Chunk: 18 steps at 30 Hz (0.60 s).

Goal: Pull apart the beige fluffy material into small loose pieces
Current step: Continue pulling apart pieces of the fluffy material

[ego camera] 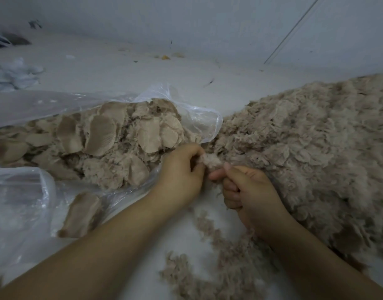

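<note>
I've got my left hand (182, 167) and right hand (249, 191) both pinching one beige tuft (211, 162), mid-tear; next I'd draw them apart.

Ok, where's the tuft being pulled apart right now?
Centre of the head view, the tuft is pinched between left hand and right hand, just below the plastic bag.

No readable text, labels, brands, numbers or signs anywhere in view.
</note>
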Tool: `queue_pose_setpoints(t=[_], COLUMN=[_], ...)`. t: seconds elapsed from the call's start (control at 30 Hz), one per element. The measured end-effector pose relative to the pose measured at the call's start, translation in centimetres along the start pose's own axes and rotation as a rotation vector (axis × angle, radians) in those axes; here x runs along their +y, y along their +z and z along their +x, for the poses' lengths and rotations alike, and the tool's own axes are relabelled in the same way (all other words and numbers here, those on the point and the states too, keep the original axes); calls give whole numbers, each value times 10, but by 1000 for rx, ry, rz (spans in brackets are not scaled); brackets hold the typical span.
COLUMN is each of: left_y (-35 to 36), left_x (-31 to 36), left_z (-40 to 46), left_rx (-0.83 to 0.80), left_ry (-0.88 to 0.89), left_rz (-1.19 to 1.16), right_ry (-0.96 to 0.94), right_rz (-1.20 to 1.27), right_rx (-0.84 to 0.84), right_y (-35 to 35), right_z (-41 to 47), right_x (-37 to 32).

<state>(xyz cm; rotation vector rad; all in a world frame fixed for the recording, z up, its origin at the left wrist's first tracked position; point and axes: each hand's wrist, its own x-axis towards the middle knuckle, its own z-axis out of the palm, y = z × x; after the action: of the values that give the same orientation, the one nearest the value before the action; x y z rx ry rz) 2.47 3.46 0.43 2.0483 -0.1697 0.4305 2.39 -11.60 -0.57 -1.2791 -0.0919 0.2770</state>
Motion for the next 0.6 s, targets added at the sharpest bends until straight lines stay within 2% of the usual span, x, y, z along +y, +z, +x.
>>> queue_pose_setpoints(t=[0.13,0.3,0.47,0.53,0.6], left_y=[-4,-4,-9,-9,-7], left_x=[15,18,16,15,11], left_z=[-3,-7,-4,-4,-4], left_rx=[-94,-368,-407,-277,-1], left_ry=[-108,-220,-155,-164,-137], left_rz=[-608,-883,-685,-606,-471], right_ry=[11,-7,-57,-53,-48], right_rz=[25,44,13,10,12], right_rx=[-26,-33,-25,-23,-12], right_y=[0,0,4,4,4], right_z=[0,-1,-7,-8,-8], right_x=[-2,-4,-5,-5,-5])
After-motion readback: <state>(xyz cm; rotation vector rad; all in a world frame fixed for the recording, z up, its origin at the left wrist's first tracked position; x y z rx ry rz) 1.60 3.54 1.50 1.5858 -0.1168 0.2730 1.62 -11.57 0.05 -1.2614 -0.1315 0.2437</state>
